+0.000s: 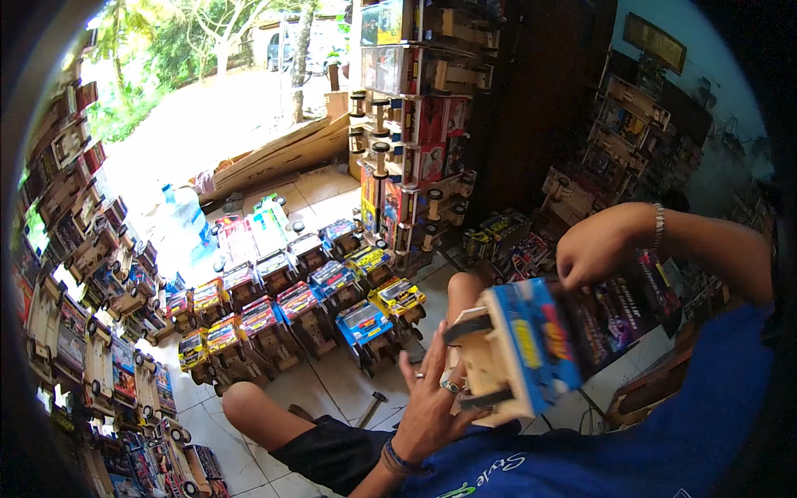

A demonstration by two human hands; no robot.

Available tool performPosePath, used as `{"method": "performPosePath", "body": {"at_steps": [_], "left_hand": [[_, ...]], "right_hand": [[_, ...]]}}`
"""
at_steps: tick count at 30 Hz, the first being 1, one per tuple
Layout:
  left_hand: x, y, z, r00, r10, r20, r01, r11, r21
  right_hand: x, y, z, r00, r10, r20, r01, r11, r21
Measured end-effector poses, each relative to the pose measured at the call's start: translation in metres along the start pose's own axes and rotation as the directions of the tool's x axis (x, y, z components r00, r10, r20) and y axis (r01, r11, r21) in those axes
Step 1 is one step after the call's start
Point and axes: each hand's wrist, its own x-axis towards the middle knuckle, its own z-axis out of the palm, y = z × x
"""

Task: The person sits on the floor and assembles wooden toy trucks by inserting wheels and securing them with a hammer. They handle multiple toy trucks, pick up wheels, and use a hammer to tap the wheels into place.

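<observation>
A wooden toy truck (531,353) is tilted on its side above my lap. Blue and dark printed panels cover it, and black wheels show on its bare wood underside. It is slightly blurred. My right hand (602,245) is curled at its upper edge, the fingertips pressed to the dark panel and partly hidden. Against the underside, by the wheels, lies my left hand (427,402), its fingers stretched out and spread. Rings are on its fingers.
Rows of finished-looking toy trucks (303,307) stand on the tiled floor ahead. More are stacked in a tall pile (415,141) and along the left (91,324). A hammer (373,410) lies near my knee. A large water bottle (189,220) stands by the bright doorway.
</observation>
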Motion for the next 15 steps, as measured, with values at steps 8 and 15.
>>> {"method": "performPosePath", "body": {"at_steps": [8,15], "left_hand": [[-0.080,-0.110,0.069,0.972,-0.200,0.123,0.234,0.815,-0.530],[-0.149,-0.186,0.094,0.894,-0.399,0.203,0.445,0.752,-0.486]], "right_hand": [[0.102,-0.036,0.012,0.958,-0.116,0.262,0.015,0.933,0.360],[0.133,-0.081,0.011,0.871,-0.226,0.436,-0.053,0.840,0.541]]}}
